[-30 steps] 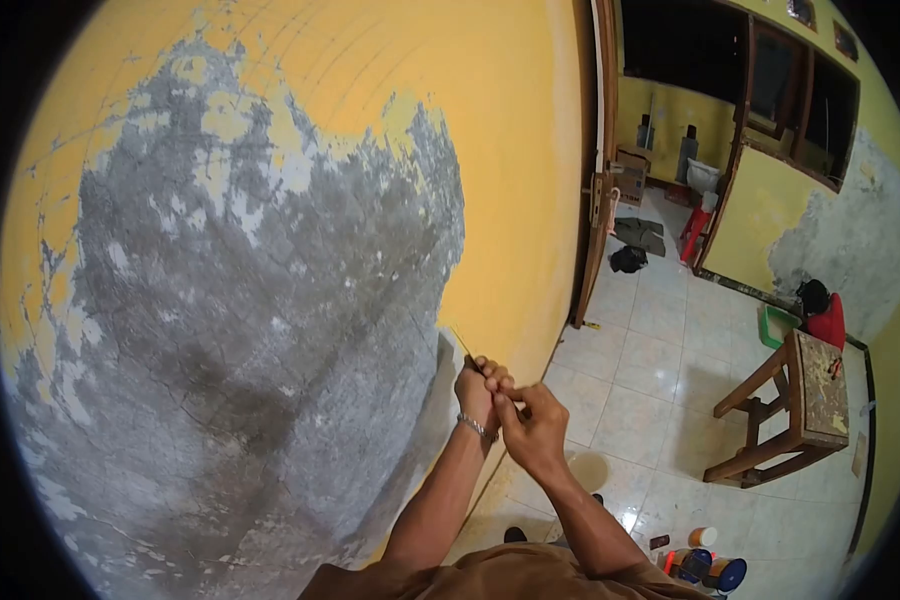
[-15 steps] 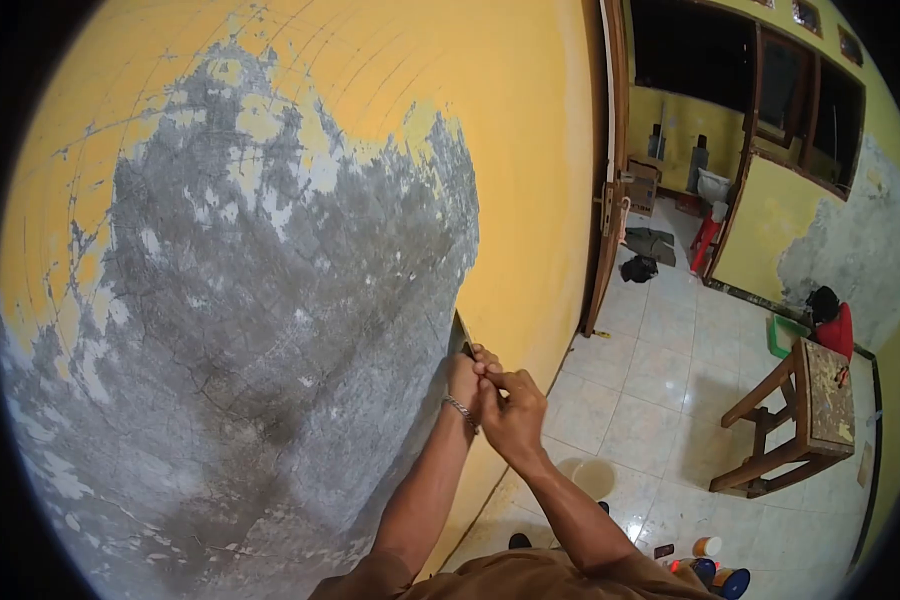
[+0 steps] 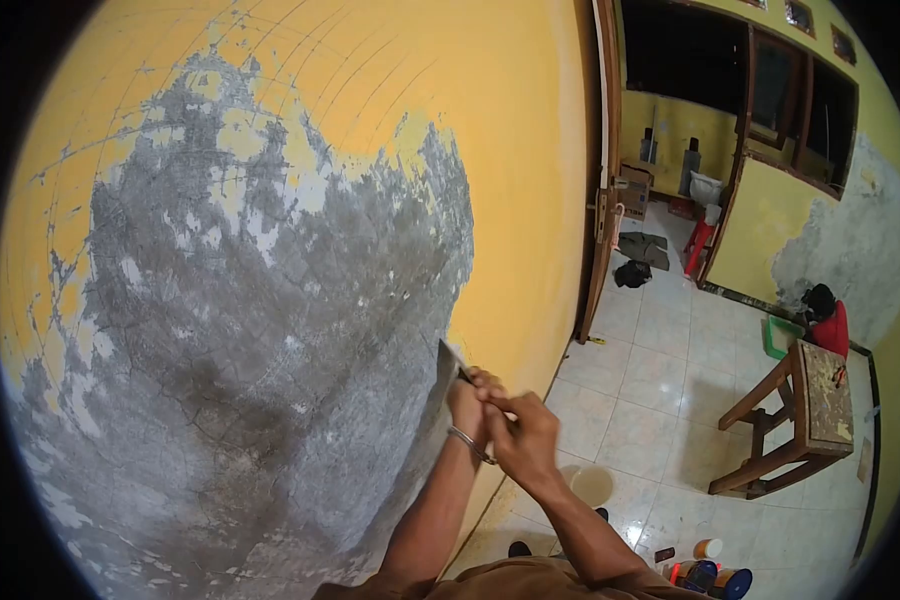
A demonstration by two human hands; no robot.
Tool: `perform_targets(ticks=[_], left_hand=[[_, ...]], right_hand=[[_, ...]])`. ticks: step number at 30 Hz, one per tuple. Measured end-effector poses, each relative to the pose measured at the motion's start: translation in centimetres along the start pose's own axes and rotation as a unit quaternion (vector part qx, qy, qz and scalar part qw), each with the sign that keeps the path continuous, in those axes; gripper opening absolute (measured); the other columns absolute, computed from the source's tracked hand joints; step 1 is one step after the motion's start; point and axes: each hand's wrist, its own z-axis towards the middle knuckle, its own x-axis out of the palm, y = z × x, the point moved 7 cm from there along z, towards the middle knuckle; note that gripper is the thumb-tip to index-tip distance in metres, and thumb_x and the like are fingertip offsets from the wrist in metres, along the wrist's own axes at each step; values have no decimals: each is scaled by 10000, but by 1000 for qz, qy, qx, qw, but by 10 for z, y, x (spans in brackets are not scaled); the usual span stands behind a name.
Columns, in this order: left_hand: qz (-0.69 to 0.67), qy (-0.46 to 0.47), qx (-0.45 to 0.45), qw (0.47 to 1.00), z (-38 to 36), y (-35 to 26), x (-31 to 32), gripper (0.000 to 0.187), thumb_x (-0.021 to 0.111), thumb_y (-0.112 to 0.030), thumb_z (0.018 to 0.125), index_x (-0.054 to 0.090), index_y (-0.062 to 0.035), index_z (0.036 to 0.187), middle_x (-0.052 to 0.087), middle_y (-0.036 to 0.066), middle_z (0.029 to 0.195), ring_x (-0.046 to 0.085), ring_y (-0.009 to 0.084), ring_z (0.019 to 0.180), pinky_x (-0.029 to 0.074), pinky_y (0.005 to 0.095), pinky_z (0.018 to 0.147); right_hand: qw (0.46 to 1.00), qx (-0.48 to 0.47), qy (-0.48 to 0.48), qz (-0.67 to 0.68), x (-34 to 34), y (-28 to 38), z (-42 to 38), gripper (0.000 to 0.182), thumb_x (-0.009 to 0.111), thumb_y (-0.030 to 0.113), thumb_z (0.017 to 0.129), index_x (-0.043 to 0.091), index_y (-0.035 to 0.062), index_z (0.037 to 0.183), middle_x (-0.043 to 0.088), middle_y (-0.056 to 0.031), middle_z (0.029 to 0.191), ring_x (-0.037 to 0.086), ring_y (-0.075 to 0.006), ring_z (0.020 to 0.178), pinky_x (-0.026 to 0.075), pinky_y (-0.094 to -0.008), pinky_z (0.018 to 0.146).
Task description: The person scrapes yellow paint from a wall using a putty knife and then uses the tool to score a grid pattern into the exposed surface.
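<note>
Both my hands are closed on a paint scraper [image 3: 451, 360], its flat metal blade pointing up and left. My left hand [image 3: 467, 402], below a wrist with a metal bracelet [image 3: 472, 445], grips it close behind the blade. Beside and slightly lower, my right hand [image 3: 526, 436] wraps round the handle end, most of which the fingers hide. The blade overlaps the border between bare grey plaster [image 3: 270, 340] and yellow paint [image 3: 520, 250] on the wall. Ragged pale flakes and patches mark the paint's edge.
A wooden door [image 3: 598, 200] stands open on the right. A paint-spotted wooden stool [image 3: 820, 395] is on the tiled floor [image 3: 650, 370], with a green tray [image 3: 783, 337] behind it. Several tubs, including a dark-lidded tub [image 3: 735, 582], sit near my feet.
The scraper has come down a little and its blade has turned, showing its broad face instead of a thin edge. Both hands stay closed on it and have shifted slightly lower.
</note>
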Motion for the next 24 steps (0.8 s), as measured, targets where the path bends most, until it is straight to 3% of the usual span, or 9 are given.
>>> perform_targets(ticks=[5, 9, 11, 14, 15, 17, 18, 19, 24], left_hand=[[40, 34, 52, 997, -4, -1, 12, 157, 301, -10, 882, 424, -103, 851, 386, -7, 616, 351, 100, 455, 402, 263, 473], [19, 21, 17, 999, -4, -4, 2, 166, 298, -29, 890, 432, -110, 833, 397, -2, 612, 362, 111, 458, 405, 275, 471], [-35, 42, 7, 998, 8, -10, 3, 179, 288, -30, 889, 431, -114, 822, 392, -2, 612, 356, 115, 452, 393, 280, 459], [50, -11, 84, 995, -4, -1, 15, 179, 290, -39, 900, 429, -114, 815, 378, -2, 594, 346, 120, 441, 370, 290, 437], [53, -7, 84, 995, -9, 1, 18, 179, 290, -39, 900, 429, -114, 815, 378, -2, 594, 346, 120, 441, 370, 290, 437], [39, -12, 35, 999, -16, 10, 13, 173, 299, -36, 898, 429, -114, 815, 386, 0, 589, 347, 114, 439, 375, 292, 438], [-6, 18, 5, 1000, -4, 2, 3, 164, 306, -29, 893, 429, -112, 823, 392, -3, 596, 350, 108, 442, 385, 287, 444], [-20, 22, -5, 1000, 14, -9, -8, 156, 314, -41, 894, 431, -111, 818, 394, -6, 599, 356, 106, 446, 397, 281, 453], [61, 3, 59, 996, -10, 6, 16, 186, 298, -55, 908, 418, -112, 778, 389, -4, 575, 355, 129, 438, 408, 287, 469]], right_hand=[[999, 35, -1, 10, -2, -3, -3, 59, 689, 44, 804, 672, -1, 837, 573, -146, 709, 598, -298, 618, 487, -374, 575], [998, -16, -25, 50, 0, 7, -3, 88, 703, 63, 806, 665, -16, 816, 574, -143, 700, 582, -268, 592, 468, -366, 537], [999, 27, 32, 6, 11, 0, 2, 90, 708, 65, 803, 666, -16, 807, 575, -140, 688, 586, -265, 583, 471, -357, 523], [1000, 8, -17, -7, -3, -11, -1, 97, 717, 58, 806, 674, -24, 833, 612, -110, 707, 568, -163, 519, 433, -299, 461], [1000, 6, -21, -6, -9, -9, -6, 97, 717, 58, 806, 674, -24, 833, 612, -110, 707, 568, -163, 519, 433, -299, 461], [999, 36, -1, 2, -14, -8, -14, 80, 706, 51, 795, 670, -19, 809, 590, -140, 702, 598, -266, 586, 478, -360, 513], [996, 25, -26, 77, -2, -5, -9, 79, 714, 55, 784, 675, -9, 809, 606, -140, 717, 621, -278, 623, 489, -360, 525], [1000, -2, 2, -10, 10, -2, 0, 85, 713, 59, 804, 685, -21, 814, 612, -117, 713, 600, -182, 571, 470, -303, 477], [1000, 11, -15, -17, -8, -17, -8, 113, 721, 80, 804, 687, -23, 838, 629, -136, 745, 642, -198, 638, 511, -303, 511]])
